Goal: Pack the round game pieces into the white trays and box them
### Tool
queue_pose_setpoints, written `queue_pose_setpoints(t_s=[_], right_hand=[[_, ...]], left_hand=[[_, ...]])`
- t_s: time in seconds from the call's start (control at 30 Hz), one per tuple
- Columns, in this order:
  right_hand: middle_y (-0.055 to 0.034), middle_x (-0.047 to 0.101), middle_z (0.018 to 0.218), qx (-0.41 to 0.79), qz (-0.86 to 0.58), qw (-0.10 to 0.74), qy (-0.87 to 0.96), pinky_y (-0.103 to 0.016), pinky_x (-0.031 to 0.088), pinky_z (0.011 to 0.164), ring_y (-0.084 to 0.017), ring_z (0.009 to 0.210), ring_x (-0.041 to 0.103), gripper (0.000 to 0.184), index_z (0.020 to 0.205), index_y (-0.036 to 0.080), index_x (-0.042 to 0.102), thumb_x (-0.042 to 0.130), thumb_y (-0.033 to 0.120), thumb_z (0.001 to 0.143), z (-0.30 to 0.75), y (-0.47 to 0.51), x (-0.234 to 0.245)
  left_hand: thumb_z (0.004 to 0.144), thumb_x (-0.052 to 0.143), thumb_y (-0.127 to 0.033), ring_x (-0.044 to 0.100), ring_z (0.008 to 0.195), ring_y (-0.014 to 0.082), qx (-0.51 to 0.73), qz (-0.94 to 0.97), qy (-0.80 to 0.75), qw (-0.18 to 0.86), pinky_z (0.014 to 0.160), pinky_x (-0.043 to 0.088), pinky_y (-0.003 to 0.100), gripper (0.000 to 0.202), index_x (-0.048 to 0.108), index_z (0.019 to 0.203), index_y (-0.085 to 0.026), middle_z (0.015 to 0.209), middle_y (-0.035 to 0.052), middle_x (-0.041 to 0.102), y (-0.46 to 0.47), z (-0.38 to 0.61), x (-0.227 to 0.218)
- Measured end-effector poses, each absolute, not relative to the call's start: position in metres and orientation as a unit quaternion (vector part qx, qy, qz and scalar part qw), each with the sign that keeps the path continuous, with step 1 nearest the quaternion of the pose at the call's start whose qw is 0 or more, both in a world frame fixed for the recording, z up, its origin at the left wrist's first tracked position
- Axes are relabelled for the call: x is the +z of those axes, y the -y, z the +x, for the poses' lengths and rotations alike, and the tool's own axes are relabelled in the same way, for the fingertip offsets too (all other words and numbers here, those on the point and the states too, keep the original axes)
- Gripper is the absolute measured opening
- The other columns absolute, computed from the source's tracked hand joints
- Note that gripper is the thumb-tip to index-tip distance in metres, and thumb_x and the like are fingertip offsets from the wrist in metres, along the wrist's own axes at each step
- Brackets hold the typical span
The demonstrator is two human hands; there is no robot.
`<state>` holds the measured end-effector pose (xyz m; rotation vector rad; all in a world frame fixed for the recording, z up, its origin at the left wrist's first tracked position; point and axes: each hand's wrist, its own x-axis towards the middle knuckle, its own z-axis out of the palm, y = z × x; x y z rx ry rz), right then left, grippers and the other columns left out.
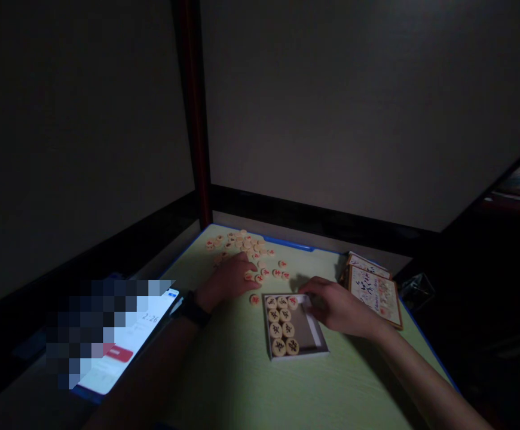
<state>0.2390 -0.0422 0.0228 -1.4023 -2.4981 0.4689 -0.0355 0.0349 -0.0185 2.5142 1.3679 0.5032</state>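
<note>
Left of the box (317, 337), our left hand (228, 279) lies on loose pieces (242, 242), fingers apart; our right hand (340, 307) touches the box's rim, fingers curled, grip untellable.

The left forearm (152, 370) comes in from 7 o'clock and runs toward 1 o'clock, wrist straight; the left hand (231, 278) lies palm down, fingers loosely stretched and pointing toward 3 o'clock. The right forearm (421, 376) enters from 5 o'clock and runs toward 10 o'clock; the right hand (338, 306) is palm down too, fingers bent together toward 9 o'clock, their grip too dim to tell. The hands sit near each other, not touching
</note>
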Motion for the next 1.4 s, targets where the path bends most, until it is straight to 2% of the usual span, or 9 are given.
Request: queue_pose_setpoints(t_s=[0.13,0.37,0.57,0.8,1.03,1.27,1.4], right_hand=[[-0.0095,0.065,0.109,0.145,-0.475,0.148,0.856,-0.035,0.049,0.093,-0.023,0.104,0.061,0.031,0.109,0.018,0.067,0.067,0.015,0.078,0.231,0.047,0.02],[-0.0098,0.065,0.101,0.129,-0.465,0.147,0.864,-0.034,0.05,0.088,-0.024,0.098,0.061,0.021,0.103,0.017,0.068,0.066,0.013,0.082,0.224,0.043,0.007],[-0.0092,0.066,0.099,0.134,-0.447,0.173,0.867,-0.032,0.05,0.086,-0.022,0.095,0.062,0.014,0.1,0.017,0.07,0.064,0.016,0.087,0.229,0.038,-0.002],[-0.0101,0.067,0.1,0.113,-0.45,0.191,0.865,-0.033,0.052,0.083,-0.023,0.095,0.064,0.018,0.103,0.017,0.069,0.068,0.024,0.087,0.229,0.035,-0.012],[-0.0103,0.068,0.101,0.129,-0.446,0.185,0.866,-0.034,0.051,0.086,-0.024,0.097,0.064,0.021,0.105,0.017,0.069,0.071,0.021,0.085,0.229,0.036,-0.007],[-0.0099,0.068,0.101,0.148,-0.448,0.186,0.862,-0.034,0.051,0.085,-0.023,0.096,0.064,0.023,0.105,0.015,0.069,0.069,0.011,0.082,0.228,0.037,-0.005],[-0.0098,0.068,0.099,0.146,-0.447,0.186,0.863,-0.033,0.052,0.082,-0.023,0.092,0.064,0.023,0.104,0.015,0.069,0.068,0.011,0.082,0.228,0.038,-0.004]], left_hand=[[0.083,0.066,-0.032,0.059,0.09,0.0181,0.187,0.862,-0.453,0.131,0.083,0.046,0.03,0.02,0.072,0.097,-0.02,0.1,0.0052,0.061,-0.031,-0.029,-0.024],[0.087,0.059,-0.026,0.059,0.093,0.0188,0.187,0.872,-0.434,0.131,0.084,0.045,0.031,0.012,0.067,0.088,-0.017,0.099,0.0049,0.059,-0.03,-0.027,-0.024],[0.09,0.056,-0.025,0.058,0.095,0.0198,0.174,0.875,-0.431,0.14,0.086,0.045,0.033,0.01,0.063,0.091,-0.017,0.102,0.0051,0.057,-0.03,-0.028,-0.027],[0.091,0.053,-0.021,0.056,0.096,0.0192,0.189,0.878,-0.423,0.122,0.086,0.044,0.033,0.007,0.059,0.089,-0.018,0.101,0.0043,0.057,-0.032,-0.028,-0.032],[0.093,0.052,-0.023,0.056,0.098,0.0187,0.209,0.873,-0.424,0.119,0.087,0.044,0.032,0.008,0.059,0.094,-0.02,0.105,0.0041,0.057,-0.032,-0.027,-0.028],[0.089,0.054,-0.019,0.058,0.094,0.0186,0.165,0.882,-0.423,0.128,0.083,0.045,0.031,0.01,0.064,0.092,-0.018,0.101,0.0039,0.059,-0.032,-0.03,-0.027],[0.087,0.056,-0.019,0.059,0.096,0.0195,0.161,0.887,-0.408,0.143,0.086,0.046,0.032,0.014,0.068,0.095,-0.018,0.103,0.0054,0.062,-0.035,-0.033,-0.028]])
